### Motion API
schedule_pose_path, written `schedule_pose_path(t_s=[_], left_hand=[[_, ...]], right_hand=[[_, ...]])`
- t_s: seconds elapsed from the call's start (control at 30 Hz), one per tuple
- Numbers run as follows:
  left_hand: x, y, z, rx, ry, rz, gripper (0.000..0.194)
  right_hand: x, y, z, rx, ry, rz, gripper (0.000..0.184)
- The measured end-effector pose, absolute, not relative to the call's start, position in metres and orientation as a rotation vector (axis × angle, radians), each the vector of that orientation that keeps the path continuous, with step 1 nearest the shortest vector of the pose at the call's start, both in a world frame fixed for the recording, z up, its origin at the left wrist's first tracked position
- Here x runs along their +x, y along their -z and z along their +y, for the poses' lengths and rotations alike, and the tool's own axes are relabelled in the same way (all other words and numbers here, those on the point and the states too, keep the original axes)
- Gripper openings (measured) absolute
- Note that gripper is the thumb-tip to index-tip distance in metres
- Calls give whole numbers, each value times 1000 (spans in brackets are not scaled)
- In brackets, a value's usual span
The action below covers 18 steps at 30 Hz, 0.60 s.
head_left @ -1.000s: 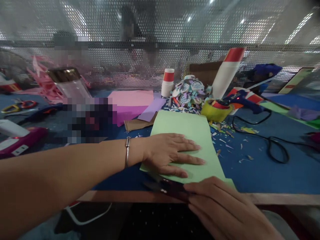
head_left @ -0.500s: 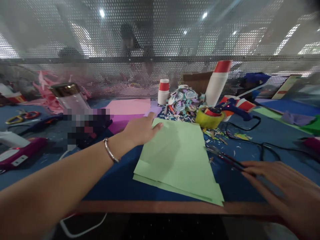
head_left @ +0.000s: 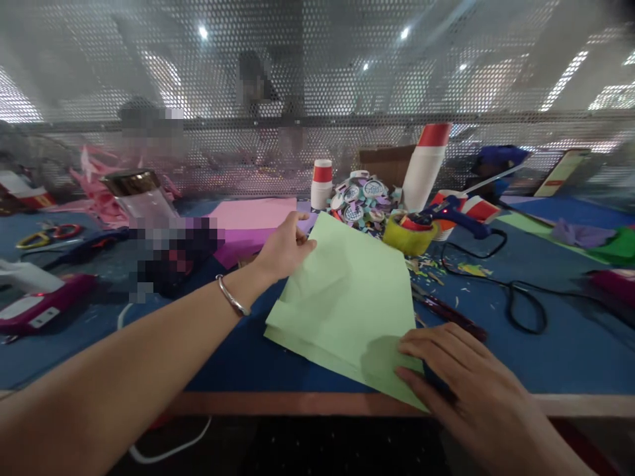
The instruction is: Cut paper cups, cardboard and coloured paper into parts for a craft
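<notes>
Two or more light green paper sheets [head_left: 352, 291] lie stacked in front of me, their lower edges slightly apart. My left hand [head_left: 288, 248], with a silver bangle at the wrist, pinches the upper left edge of the top sheet, which is lifted and bowed. At the lower right edge, my right hand [head_left: 456, 370] has its fingers and thumb closed on the green paper. A slim dark-red tool [head_left: 459, 317] with a metal blade end lies on the blue table just right of the sheets; its exact kind is unclear.
Behind the sheets are a yellow tape roll [head_left: 409, 238], stacked paper cups [head_left: 426, 168], a heap of round cut-outs [head_left: 360, 198] and a blue glue gun [head_left: 461, 218] with a black cord. Pink paper [head_left: 253, 215], a lidded jar [head_left: 143, 195] and scissors [head_left: 47, 235] stand left.
My left hand has gone from lying flat on the green paper to pinching its upper left edge. My right hand has put down the dark-red tool and taken the paper's right edge.
</notes>
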<state>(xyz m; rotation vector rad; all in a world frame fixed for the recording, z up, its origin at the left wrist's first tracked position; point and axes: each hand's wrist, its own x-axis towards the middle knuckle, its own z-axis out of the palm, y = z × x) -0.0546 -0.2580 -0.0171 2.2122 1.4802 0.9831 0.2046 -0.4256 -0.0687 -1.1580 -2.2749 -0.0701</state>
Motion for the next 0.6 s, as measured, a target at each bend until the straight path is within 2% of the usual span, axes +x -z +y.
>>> schedule_pose_path(t_s=[0.23,0.4,0.47,0.6], left_hand=[[-59,9,-255,2116,-1393,1335,36],[-82,6,-234,1797,-1722,1468,11],[-93,10,-220,1552,-1872,1544,11],[-104,22,-196,1112,-1968,1537,26]], right_hand=[[203,72,-412,-1195,-40,-2255,9],[201,72,-411,-1244,-109,-2209,8],[201,74,-411,-1262,-105,-2187,8],[201,77,-410,-1240,-42,-2187,9]])
